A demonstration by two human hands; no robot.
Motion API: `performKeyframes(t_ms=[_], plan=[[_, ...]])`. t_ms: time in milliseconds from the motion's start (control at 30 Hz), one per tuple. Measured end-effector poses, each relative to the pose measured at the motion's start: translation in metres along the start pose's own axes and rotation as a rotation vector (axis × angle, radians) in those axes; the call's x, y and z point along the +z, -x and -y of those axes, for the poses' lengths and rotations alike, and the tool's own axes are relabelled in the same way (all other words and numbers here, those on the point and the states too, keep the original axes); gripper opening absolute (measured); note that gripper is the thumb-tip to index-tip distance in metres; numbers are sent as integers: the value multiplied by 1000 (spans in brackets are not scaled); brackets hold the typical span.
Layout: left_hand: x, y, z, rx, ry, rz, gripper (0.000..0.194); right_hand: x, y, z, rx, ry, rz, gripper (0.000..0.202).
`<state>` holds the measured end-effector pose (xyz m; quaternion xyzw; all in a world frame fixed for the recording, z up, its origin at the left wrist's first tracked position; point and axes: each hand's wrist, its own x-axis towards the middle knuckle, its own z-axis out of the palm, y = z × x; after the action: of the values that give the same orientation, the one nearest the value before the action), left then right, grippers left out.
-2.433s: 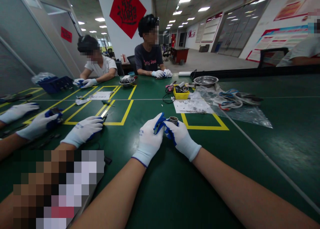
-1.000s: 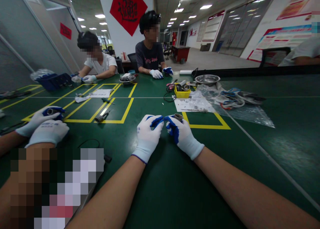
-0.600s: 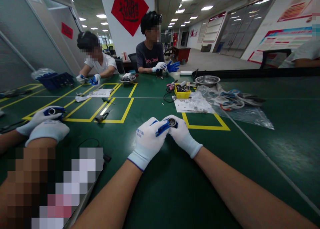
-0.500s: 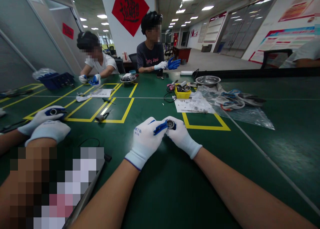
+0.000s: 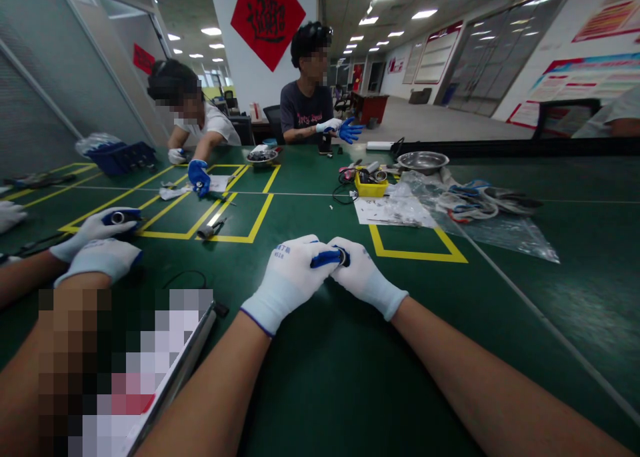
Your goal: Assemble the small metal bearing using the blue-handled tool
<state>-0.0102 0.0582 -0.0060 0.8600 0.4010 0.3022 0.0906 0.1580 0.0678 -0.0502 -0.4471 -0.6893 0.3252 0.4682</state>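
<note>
My left hand and my right hand, both in white work gloves with blue palms, meet over the table. Wrapped in my right fingers is a small dark cylindrical part with a silvery round end. The fingers of my left hand are closed against that end and cover most of it. The rest of the part is hidden by the gloves, so its exact kind does not show. Both hands are raised a little above the green table.
At my left, a co-worker's gloved hands hold a similar dark part. A grey metal piece lies inside yellow tape lines. Farther off are a yellow box of parts, a steel bowl and gloves on a plastic bag.
My left fingers have moved over the part's round end, which showed more fully before. Across the table, a co-worker's blue-palmed hand has reached forward onto the paper. The view has shifted slightly.
</note>
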Motion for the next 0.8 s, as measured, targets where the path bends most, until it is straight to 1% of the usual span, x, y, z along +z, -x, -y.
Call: performKeyframes(t_ms=[200, 300, 467, 567, 700, 800], plan=[[1, 0, -4, 7, -77, 11, 12, -2, 1, 5, -11, 20, 35, 6], [1, -2, -6, -15, -112, 17, 11, -1, 1, 6, -12, 45, 39, 7], [0, -3, -13, -68, -233, 58, 12, 0, 1, 6, -22, 82, 43, 8], [-2, -3, -18, -90, -272, 107, 13, 0, 1, 5, -23, 102, 39, 11], [-6, -4, -24, -154, -263, 199, 20, 2, 0, 2, -26, 170, 26, 13], [-4, -5, -29, -271, -248, 197, 19, 4, 0, 0, -39, 263, -4, 14]])
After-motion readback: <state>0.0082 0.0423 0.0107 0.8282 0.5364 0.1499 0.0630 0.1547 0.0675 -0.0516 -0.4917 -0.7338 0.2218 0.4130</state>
